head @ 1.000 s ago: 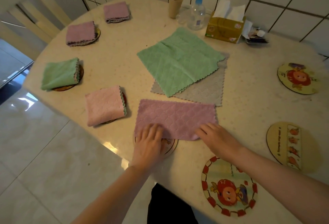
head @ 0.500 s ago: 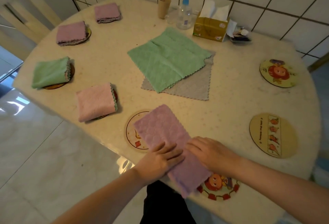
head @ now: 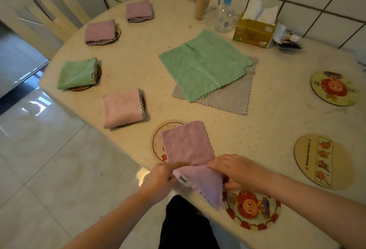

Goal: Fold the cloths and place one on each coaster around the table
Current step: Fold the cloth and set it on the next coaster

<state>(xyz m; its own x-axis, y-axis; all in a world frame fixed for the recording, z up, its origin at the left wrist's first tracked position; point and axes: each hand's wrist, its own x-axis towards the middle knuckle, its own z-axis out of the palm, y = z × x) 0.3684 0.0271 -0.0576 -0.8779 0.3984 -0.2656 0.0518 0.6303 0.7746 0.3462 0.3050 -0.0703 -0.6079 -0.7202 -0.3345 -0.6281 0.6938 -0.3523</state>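
Left of the purple cloth (head: 188, 145) that lies at the near edge of the tabletop (head: 277, 114), a folded green cloth (head: 77, 73) and a folded pink cloth (head: 121, 108) each sit on a coaster. The left hand (head: 160, 179) pinches the purple cloth's near left edge, its far part lying over a round coaster (head: 158, 141), while the right hand (head: 235, 166) grips its near right side with fingers on top and thumb beneath. Right of that cloth lie a doll-print coaster (head: 255, 213) and a carrot-print coaster (head: 322, 161), both uncovered
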